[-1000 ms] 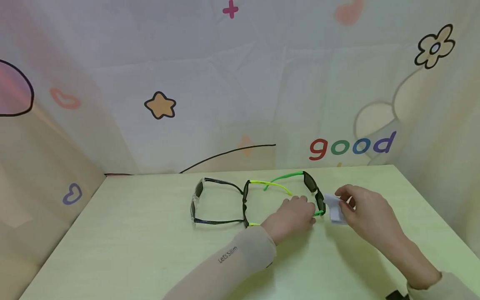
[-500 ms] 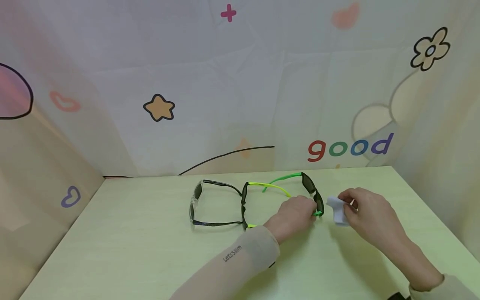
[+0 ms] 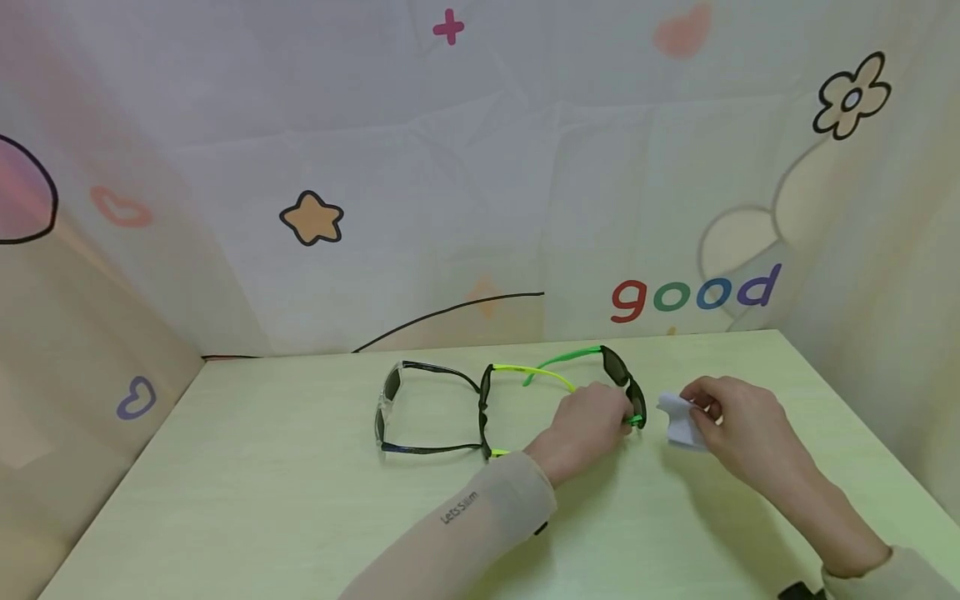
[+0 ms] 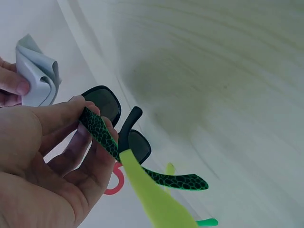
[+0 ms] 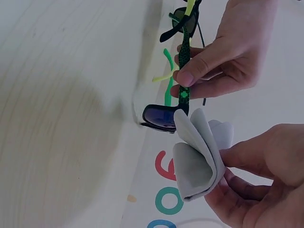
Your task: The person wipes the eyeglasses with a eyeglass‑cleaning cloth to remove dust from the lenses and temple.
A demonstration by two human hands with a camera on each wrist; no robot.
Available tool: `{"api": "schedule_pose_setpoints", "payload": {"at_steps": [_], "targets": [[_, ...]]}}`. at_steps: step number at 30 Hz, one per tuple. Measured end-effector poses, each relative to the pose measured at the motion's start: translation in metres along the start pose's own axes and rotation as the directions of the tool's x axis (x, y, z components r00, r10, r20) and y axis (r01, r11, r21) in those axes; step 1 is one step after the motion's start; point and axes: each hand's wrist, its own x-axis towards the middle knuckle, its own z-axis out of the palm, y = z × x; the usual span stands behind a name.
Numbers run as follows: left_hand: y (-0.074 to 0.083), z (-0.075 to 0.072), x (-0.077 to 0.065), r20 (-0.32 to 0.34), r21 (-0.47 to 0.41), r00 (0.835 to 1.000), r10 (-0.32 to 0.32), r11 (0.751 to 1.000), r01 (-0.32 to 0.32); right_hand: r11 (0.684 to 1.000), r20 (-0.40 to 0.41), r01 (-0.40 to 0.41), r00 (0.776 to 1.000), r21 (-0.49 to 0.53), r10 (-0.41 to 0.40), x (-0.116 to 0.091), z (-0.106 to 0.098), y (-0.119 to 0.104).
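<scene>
My left hand (image 3: 588,421) pinches one temple of the green-and-black sunglasses (image 3: 617,367) between thumb and fingers. A scale-like green pattern covers that temple (image 4: 100,133) in the left wrist view. The sunglasses' dark lenses face right, toward my right hand (image 3: 750,429). That hand pinches a folded pale grey cloth (image 5: 197,156), its loose folds spreading toward the glasses. A narrow gap separates the cloth from the near lens in the head view. In the right wrist view, the cloth's upper fold overlaps the corner by the lens (image 5: 160,117).
Left of my left hand lie sunglasses with yellow-green temples (image 3: 525,367), unfolded. Further left, clear-framed sunglasses (image 3: 388,396) with black temples almost meet them. The pale wooden table (image 3: 262,500) ends at a printed curtain (image 3: 450,208) behind and on both sides.
The cloth in my right hand has moved slightly right, away from the near lens it met in the head view. My left hand keeps hold of the green-and-black sunglasses' temple.
</scene>
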Motion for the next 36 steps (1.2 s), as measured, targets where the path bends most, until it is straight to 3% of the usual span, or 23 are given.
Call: {"api": "schedule_pose_setpoints", "payload": {"at_steps": [9,13,19,26,31,36], "targets": [[-0.007,-0.017,-0.009,-0.088,-0.021,0.995,0.052,0.998,-0.054,0.999,-0.067,0.032,0.997,0.026,-0.03,0.0,0.002,0.001],[-0.013,-0.026,-0.017,-0.14,-0.087,0.987,0.073,0.992,-0.086,0.996,-0.14,0.062,0.989,0.063,-0.053,0.0,0.001,0.0],[-0.02,-0.035,-0.03,-0.157,-0.207,0.985,0.073,0.973,-0.105,0.988,-0.205,0.08,0.977,0.131,-0.052,0.001,0.002,-0.005],[-0.026,-0.043,-0.048,-0.17,-0.306,0.976,0.137,0.934,-0.185,0.976,-0.249,0.096,0.967,0.194,-0.046,0.002,0.002,-0.011],[-0.029,-0.05,-0.061,-0.257,-0.345,0.948,0.186,0.899,-0.27,0.972,-0.28,0.087,0.96,0.22,-0.023,0.002,0.0,-0.013],[-0.033,-0.053,-0.073,-0.337,-0.415,0.916,0.216,0.839,-0.351,0.963,-0.341,0.098,0.94,0.25,-0.007,0.001,-0.002,-0.017]]}}
